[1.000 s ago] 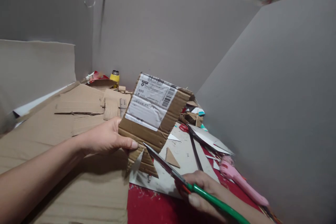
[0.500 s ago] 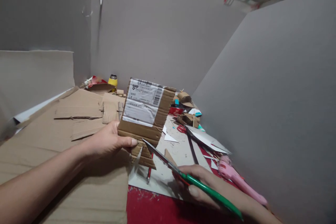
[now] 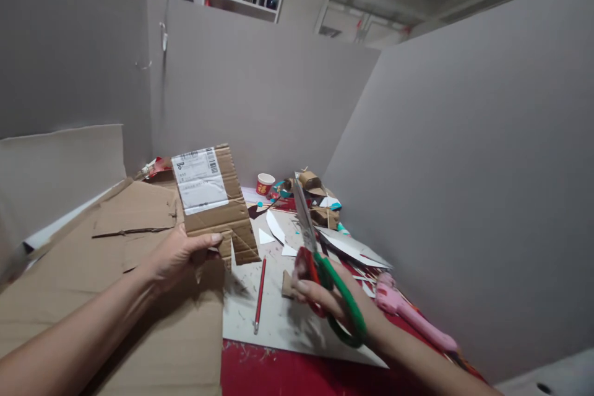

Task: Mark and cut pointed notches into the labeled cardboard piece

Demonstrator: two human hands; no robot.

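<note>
My left hand (image 3: 192, 250) grips the lower left edge of a piece of corrugated cardboard (image 3: 234, 210), thumb on its front. A white printed shipping label (image 3: 200, 179) covers much of its upper part. A notch is cut into the bottom edge beside my thumb. In my right hand (image 3: 325, 294) is a pair of scissors (image 3: 304, 216) with one red and one green handle, my fingers in the grips and the blades pointing up. The scissors are apart from the cardboard. On the board between the hands lies a red pencil (image 3: 260, 294).
A large cardboard sheet (image 3: 176, 346) covers the left side. White paper scraps (image 3: 276, 227) and a small cardboard scrap (image 3: 287, 284) lie on the pale board. A pink glue gun (image 3: 413, 315) lies at right; a red paper cup (image 3: 265, 184) stands behind. Grey panels (image 3: 260, 86) enclose the table.
The scissors have come away from the cardboard's lower edge and turned upward. The cardboard has shifted left and tilted. The view has changed, bringing shelves and the cup into sight.
</note>
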